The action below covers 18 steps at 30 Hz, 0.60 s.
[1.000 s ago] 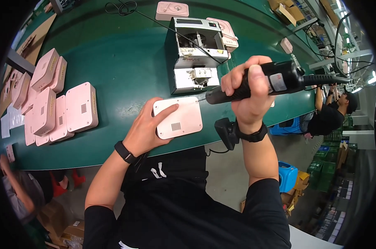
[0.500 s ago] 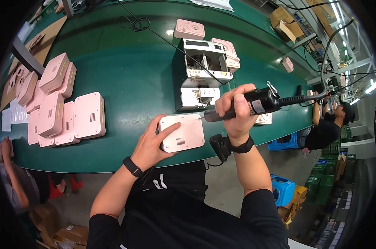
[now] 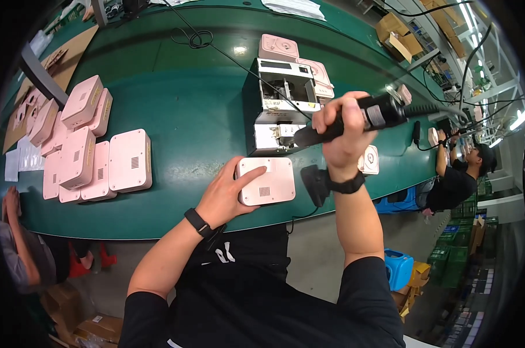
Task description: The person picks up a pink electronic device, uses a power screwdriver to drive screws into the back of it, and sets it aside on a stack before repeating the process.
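A pale pink plastic casing (image 3: 277,188) lies on the green bench in front of me, its small slotted vent facing up. My left hand (image 3: 222,194) holds it by the left end, the index finger resting on top. In my right hand (image 3: 346,130) is a black electric screwdriver (image 3: 381,113), fingers wrapped round its body and its cable leading off to the right. The screwdriver's front end points left at the lower front of a screw feeder (image 3: 283,93), a black and white box behind the casing. Whether its bit touches the feeder I cannot tell.
Several pink casings (image 3: 129,159) stand stacked at the left. More pink parts (image 3: 279,46) sit behind the feeder, and one (image 3: 369,159) lies right of my wrist. A loose cable (image 3: 233,61) crosses above the bench. A co-worker (image 3: 462,174) sits at the far right.
My right hand has lifted the screwdriver off the casing's upper right corner and moved it up toward the feeder. The left hand keeps its hold on the casing; the view has shifted slightly.
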Tool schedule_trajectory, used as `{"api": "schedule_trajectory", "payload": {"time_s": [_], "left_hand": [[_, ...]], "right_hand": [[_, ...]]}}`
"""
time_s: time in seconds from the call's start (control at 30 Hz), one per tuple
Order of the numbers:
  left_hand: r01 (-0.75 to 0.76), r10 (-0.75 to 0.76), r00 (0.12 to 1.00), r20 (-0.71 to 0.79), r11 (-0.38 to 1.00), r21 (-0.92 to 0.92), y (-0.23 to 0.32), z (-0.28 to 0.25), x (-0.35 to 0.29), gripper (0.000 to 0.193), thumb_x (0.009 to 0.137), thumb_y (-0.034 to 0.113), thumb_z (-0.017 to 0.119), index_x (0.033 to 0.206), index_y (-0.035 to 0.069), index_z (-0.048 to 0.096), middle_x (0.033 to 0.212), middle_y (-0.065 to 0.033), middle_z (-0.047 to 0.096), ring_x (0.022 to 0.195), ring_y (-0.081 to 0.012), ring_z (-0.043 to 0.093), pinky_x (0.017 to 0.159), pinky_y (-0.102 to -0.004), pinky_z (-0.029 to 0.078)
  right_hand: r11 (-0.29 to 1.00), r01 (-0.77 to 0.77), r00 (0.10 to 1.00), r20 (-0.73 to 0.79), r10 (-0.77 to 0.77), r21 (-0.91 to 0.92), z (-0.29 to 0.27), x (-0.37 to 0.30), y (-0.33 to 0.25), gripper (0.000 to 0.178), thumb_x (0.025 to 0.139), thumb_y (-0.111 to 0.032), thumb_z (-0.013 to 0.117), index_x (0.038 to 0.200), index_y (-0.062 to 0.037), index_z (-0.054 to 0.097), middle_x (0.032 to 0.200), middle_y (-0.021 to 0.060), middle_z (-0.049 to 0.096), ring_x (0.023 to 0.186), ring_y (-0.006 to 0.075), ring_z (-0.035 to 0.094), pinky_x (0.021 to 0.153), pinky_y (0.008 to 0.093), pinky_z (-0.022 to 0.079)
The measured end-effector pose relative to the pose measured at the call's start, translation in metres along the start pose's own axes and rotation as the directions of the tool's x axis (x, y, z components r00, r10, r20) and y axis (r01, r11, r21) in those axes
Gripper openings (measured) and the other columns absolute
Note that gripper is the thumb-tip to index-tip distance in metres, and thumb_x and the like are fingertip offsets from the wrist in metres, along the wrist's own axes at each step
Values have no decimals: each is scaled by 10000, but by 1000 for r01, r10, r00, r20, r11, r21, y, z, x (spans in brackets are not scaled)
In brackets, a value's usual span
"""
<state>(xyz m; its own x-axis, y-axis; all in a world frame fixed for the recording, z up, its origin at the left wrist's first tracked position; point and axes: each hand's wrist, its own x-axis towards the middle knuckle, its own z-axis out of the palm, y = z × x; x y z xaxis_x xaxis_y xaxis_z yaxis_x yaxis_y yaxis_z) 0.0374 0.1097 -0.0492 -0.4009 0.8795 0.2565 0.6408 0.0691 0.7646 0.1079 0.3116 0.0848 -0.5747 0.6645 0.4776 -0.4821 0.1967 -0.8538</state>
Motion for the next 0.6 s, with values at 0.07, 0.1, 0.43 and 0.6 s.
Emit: {"api": "schedule_trajectory", "payload": {"time_s": [0.07,0.1,0.43,0.6], "left_hand": [[0,0,1000,3,1000,-4,1,2,3,810,594,145,874,1338,238,566,1346,-157,434,1200,-371,521,974,-434,501],[2,-2,1000,4,1000,1,1,2,3,807,595,148,874,1336,239,566,1346,-156,434,1199,-370,522,973,-433,502],[20,-20,1000,5,1000,10,-2,1,3,792,600,157,874,1329,240,573,1341,-155,435,1201,-369,523,969,-431,505],[19,-19,1000,8,1000,-10,-1,0,6,789,601,155,873,1327,234,575,1339,-158,433,1199,-369,522,968,-431,505]], "right_hand": [[999,-13,1000,22,14,-33,-2,0,-5,149,937,-182,510,966,-41,473,623,77,486,490,176,462,503,349,433],[998,-35,998,47,37,-56,-1,-1,-6,153,939,-190,509,969,-44,474,623,79,487,488,178,461,505,352,434],[994,-78,994,79,72,75,10,-23,1,157,932,-193,522,962,-48,469,616,92,482,483,185,453,502,364,438],[993,-108,993,49,106,37,8,-24,18,173,930,-207,520,937,-47,454,616,92,483,484,182,451,499,362,438]]}}
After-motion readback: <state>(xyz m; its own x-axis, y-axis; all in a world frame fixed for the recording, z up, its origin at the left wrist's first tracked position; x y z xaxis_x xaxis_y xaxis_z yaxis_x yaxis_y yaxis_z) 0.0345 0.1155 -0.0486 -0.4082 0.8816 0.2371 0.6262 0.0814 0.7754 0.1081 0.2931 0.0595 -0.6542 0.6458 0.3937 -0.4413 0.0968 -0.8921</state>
